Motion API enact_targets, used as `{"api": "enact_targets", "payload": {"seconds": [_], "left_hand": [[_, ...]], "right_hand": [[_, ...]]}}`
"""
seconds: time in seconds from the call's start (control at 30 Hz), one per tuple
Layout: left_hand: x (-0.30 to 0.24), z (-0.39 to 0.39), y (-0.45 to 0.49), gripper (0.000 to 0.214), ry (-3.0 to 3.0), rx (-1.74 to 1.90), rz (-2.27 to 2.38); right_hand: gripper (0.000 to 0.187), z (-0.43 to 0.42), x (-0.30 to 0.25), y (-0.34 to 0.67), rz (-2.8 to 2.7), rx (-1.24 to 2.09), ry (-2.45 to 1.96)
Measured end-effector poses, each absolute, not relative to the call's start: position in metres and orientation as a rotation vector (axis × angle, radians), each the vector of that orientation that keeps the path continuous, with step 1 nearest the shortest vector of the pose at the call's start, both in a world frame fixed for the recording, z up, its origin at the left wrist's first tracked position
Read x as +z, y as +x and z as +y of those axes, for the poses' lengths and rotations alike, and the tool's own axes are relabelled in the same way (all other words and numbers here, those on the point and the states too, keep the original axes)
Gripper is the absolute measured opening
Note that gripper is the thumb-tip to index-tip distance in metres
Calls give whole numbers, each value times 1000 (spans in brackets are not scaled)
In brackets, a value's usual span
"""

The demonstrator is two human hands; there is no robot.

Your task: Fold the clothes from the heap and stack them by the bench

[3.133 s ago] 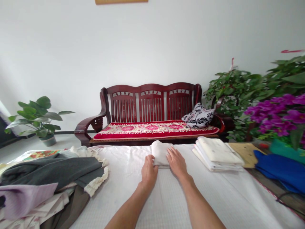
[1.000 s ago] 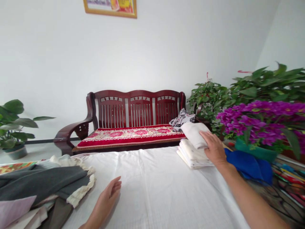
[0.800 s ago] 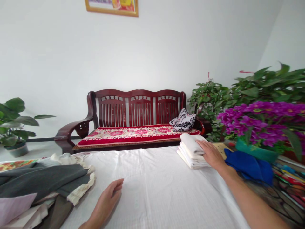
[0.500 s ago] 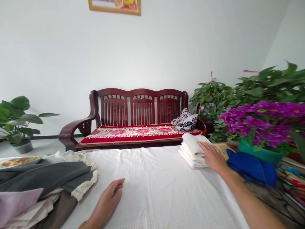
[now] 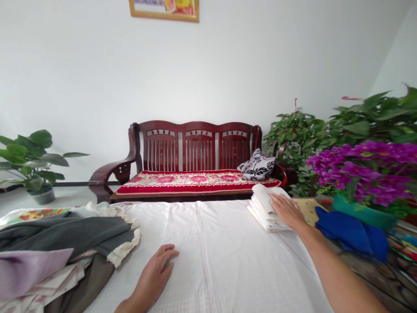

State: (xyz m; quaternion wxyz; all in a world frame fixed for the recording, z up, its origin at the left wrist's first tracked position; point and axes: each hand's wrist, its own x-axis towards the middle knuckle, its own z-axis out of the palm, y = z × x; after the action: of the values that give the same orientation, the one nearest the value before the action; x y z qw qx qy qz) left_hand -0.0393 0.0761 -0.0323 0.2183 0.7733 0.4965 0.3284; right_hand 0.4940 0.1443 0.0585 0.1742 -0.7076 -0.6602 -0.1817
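A stack of folded white cloths (image 5: 264,208) lies at the far right of the white sheet (image 5: 195,243) that covers the table. My right hand (image 5: 286,211) lies flat on top of this stack, toward its right side, with fingers stretched out. Over the middle left of the sheet, my left hand (image 5: 159,267) holds nothing; its thumb and fingers are apart. Left of it is a loose heap of clothes, with a dark grey garment (image 5: 78,232) edged in cream ruffle and a lilac cloth (image 5: 32,267).
Beyond the table stands a dark red wooden bench (image 5: 195,150) with a patterned cushion (image 5: 257,165). Right of the stack are a blue cloth (image 5: 352,232), purple flowers (image 5: 365,169) in a teal pot and black cables. A potted plant (image 5: 42,174) stands at left.
The view has turned slightly left, so everything sits further right. My right hand stays on the stack, its fingers flatter. My left hand hovers or rests in nearly the same place.
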Motion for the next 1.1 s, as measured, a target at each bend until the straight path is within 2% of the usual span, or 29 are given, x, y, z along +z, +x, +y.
{"api": "enact_targets", "payload": {"seconds": [0.27, 0.47, 0.57, 0.63, 0.8, 0.93, 1.1], "left_hand": [[-31, 77, -37, 34, 2247, 922, 1396], [-24, 72, -31, 37, 2363, 861, 1445], [-21, 71, -29, 38, 2384, 851, 1457], [-21, 71, -28, 37, 2395, 841, 1459], [-20, 70, -27, 37, 2449, 752, 1502], [-22, 65, -27, 40, 2512, 677, 1583], [-34, 46, -42, 44, 2601, 657, 1556]], "right_hand": [[50, 148, 54, 503, -1906, -524, -2003], [53, 144, 87, 494, -1742, -470, -2021], [56, 129, 106, 452, -1640, -521, -1783], [53, 115, 106, 403, -1620, -395, -1564], [46, 80, 45, 264, -1918, 80, -1511], [45, 62, -10, 203, -2071, 127, -1736], [47, 53, -24, 196, -2110, 90, -1764]]}}
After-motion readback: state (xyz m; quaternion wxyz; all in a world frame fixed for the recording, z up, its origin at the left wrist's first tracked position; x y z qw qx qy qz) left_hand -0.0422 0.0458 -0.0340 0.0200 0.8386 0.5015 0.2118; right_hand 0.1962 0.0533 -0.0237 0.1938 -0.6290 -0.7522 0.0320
